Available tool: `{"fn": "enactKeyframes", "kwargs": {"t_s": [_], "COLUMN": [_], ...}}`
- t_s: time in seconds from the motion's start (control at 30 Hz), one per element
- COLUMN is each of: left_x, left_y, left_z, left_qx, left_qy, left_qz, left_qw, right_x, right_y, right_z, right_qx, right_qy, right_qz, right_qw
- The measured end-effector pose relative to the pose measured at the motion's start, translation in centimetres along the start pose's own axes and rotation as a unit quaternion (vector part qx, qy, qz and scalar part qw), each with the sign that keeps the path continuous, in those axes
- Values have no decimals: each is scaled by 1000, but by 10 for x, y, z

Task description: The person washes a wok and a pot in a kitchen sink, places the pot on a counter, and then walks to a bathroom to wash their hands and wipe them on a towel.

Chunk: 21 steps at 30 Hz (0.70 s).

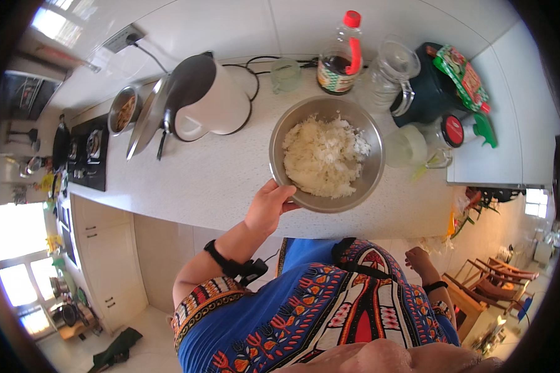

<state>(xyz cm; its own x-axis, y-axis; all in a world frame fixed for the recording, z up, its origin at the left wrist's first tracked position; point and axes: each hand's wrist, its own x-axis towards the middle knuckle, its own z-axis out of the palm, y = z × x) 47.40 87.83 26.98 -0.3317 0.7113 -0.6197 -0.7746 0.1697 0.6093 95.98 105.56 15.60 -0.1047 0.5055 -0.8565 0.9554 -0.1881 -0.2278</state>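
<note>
A stainless steel bowl [326, 205] of white rice [324, 158] is on or just above the speckled white countertop [205, 172]; which of the two I cannot tell. My left hand [270, 205] grips the bowl's rim at its near left, thumb on top and fingers beneath. Whiter grains or powder lie over the rice's upper right. My right hand [416, 259] hangs at my right side, away from the counter, its fingers curled with nothing visible in them.
Behind the bowl stand a sauce bottle [338, 70], a green glass cup [285, 75] and a clear pitcher [394, 70]. Jars [441, 135] stand at the right. A white electric kettle [219, 102], a metal lid [147, 116] and a small metal bowl [114, 112] are left, before the gas hob [86, 154].
</note>
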Motion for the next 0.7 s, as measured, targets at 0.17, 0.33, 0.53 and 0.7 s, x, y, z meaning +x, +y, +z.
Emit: {"fn": "enactKeyframes", "kwargs": {"t_s": [0.17,0.33,0.53,0.7], "left_x": [26,45,68,63], "left_y": [-21,-39,-49,-48], "left_z": [-20,-26,-37,-49], "left_qx": [14,-19,-82,-34], "left_qy": [58,102,76,54], "left_qz": [3,40,79,105], "left_qw": [998,994,991,992], "right_x": [-5,7,5,2], "right_y": [-1,-1,7,4], "right_z": [-5,-11,-10,0], "right_qx": [14,17,34,59], "right_qy": [26,27,25,29], "right_qz": [9,4,8,3], "right_qw": [1000,999,999,998]}}
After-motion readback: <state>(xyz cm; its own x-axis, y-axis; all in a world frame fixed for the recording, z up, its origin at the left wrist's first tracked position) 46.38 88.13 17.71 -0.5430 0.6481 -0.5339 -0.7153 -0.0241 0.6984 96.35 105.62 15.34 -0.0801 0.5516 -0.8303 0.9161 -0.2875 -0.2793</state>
